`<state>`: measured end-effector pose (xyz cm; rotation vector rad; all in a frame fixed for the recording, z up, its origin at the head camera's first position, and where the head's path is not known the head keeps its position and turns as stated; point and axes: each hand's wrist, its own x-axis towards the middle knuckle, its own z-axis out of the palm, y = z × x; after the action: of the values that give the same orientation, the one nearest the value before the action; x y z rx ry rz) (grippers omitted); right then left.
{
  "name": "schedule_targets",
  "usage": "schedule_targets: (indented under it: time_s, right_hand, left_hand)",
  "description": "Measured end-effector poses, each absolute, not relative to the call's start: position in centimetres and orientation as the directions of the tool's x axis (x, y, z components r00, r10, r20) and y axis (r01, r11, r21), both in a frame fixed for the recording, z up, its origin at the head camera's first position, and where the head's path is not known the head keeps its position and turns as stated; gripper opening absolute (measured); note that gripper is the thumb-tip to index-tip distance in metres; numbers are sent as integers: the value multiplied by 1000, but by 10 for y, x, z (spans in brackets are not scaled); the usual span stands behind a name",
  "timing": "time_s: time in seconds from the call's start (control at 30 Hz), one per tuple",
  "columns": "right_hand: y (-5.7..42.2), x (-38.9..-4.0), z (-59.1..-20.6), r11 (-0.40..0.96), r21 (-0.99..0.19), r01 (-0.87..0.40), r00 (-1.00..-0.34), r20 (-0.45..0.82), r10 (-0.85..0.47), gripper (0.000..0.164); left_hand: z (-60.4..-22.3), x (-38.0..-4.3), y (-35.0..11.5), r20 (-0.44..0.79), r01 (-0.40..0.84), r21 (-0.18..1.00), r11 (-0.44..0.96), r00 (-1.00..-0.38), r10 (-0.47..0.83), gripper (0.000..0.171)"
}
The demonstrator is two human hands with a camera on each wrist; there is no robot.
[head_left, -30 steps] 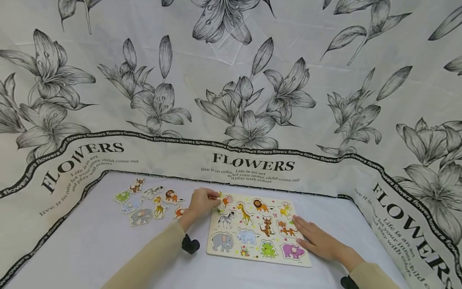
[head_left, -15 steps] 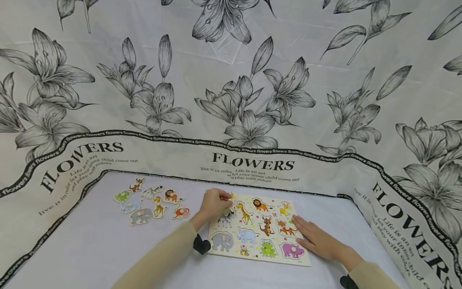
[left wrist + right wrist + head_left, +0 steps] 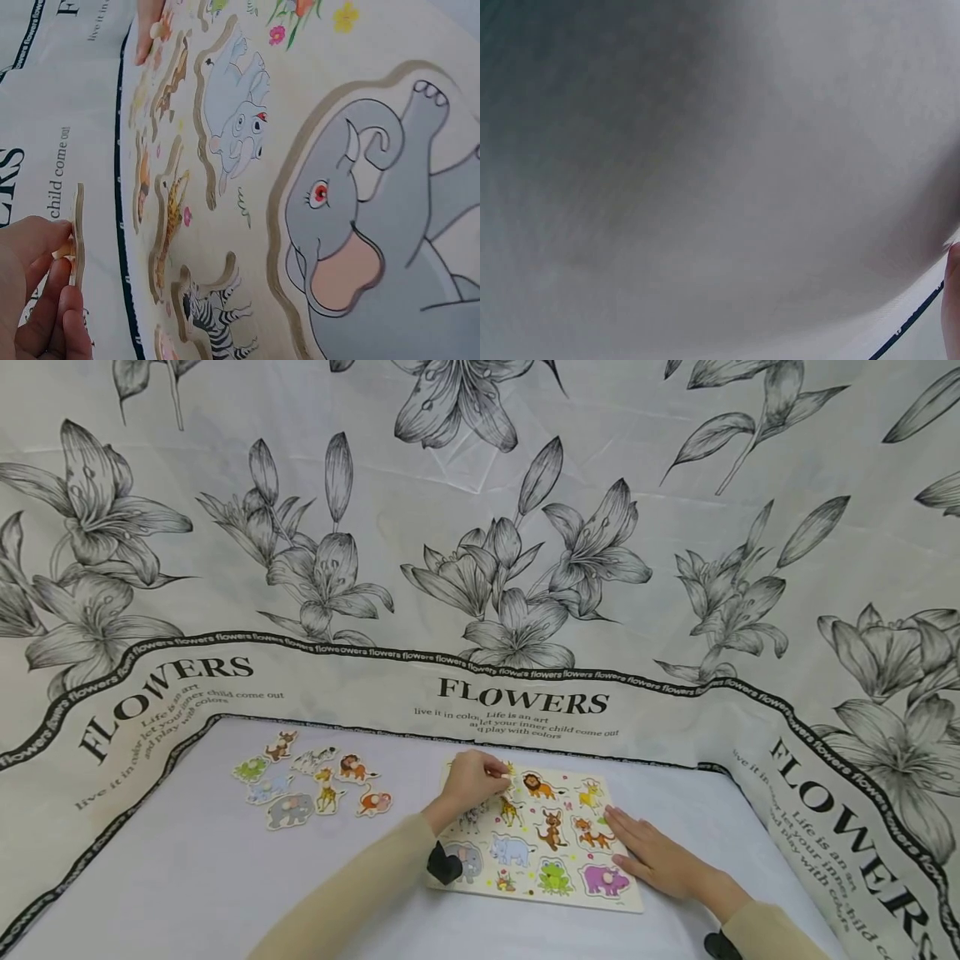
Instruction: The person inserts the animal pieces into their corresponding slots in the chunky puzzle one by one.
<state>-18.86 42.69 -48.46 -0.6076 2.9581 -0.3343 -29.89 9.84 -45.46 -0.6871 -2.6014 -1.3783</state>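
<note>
My left hand (image 3: pixel 474 783) is over the upper left part of the wooden animal puzzle board (image 3: pixel 517 889). It pinches a puzzle piece (image 3: pixel 79 214) by its small knob; the left wrist view has that piece edge-on, so its picture is hidden. In the head view a bit of yellow shows at the fingertips. The right hand (image 3: pixel 660 856) lies with straight fingers at the board's right edge. Recesses show a grey elephant (image 3: pixel 337 232), a zebra (image 3: pixel 217 319), a giraffe and a lion (image 3: pixel 536 784). A purple hippo (image 3: pixel 606 881) with a knob sits at the lower right.
Several loose animal pieces lie left of the board, among them an elephant piece (image 3: pixel 289 811), a monkey piece (image 3: pixel 373 801) and a frog piece (image 3: pixel 251 768). A flower-printed cloth (image 3: pixel 360 693) rises behind the white table. Blurred pale surface fills most of the right wrist view.
The left hand has moved right with its piece, from the board's upper left corner toward the giraffe and lion recesses. The right hand stays at the board's right edge.
</note>
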Motion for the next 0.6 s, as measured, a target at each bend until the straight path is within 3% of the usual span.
schedule_targets:
  time_s: [0.6]
  right_hand:
    - [425,-187,-484,893,-248,-375,-915,-54,-399,68]
  left_hand:
    - [-452,-301,147,216,397,816,421,-884,415,11]
